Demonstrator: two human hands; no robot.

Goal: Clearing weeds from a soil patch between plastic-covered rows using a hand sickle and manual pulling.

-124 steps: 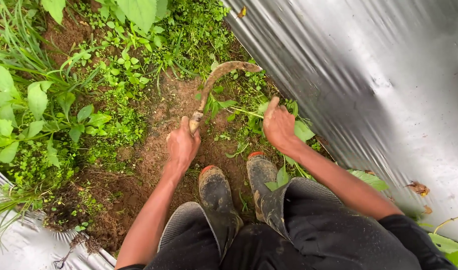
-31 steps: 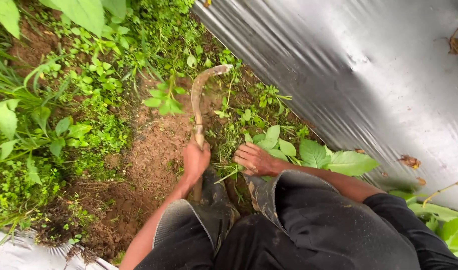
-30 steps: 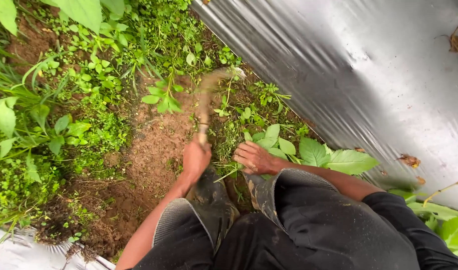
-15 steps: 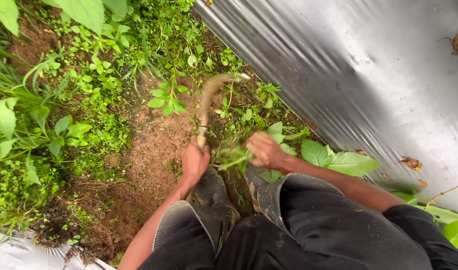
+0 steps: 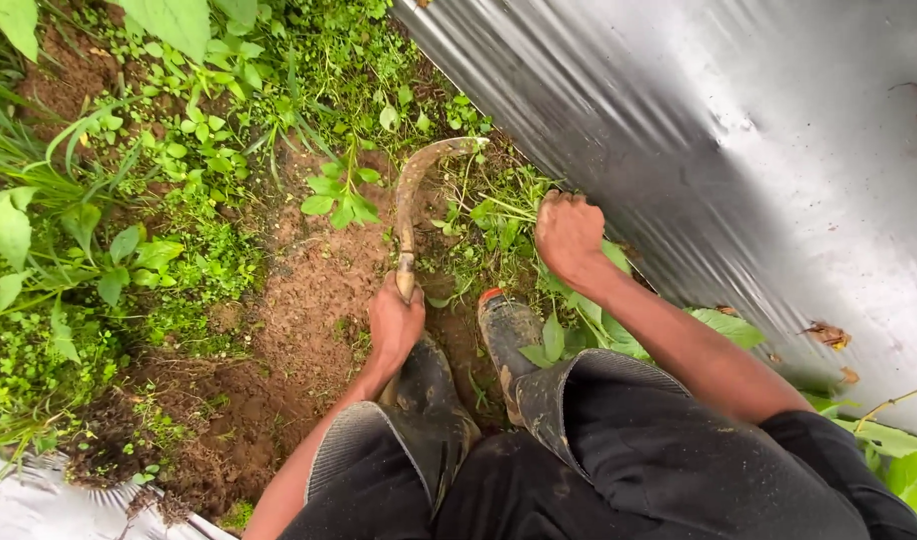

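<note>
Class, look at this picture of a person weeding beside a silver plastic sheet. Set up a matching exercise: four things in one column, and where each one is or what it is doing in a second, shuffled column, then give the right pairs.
Things:
1. Curved, soil-caked metal sickle
2. Right hand
3. Muddy dark rubber boot with a red toe edge
4. Shiny silver plastic sheet

Places or states:
A. Covers the ground on the right side
B. Closed in a fist among the green weeds
C. Held by its handle in the left hand
D. Planted on bare brown soil below the right hand

Pairs: 1-C, 2-B, 3-D, 4-A
</note>
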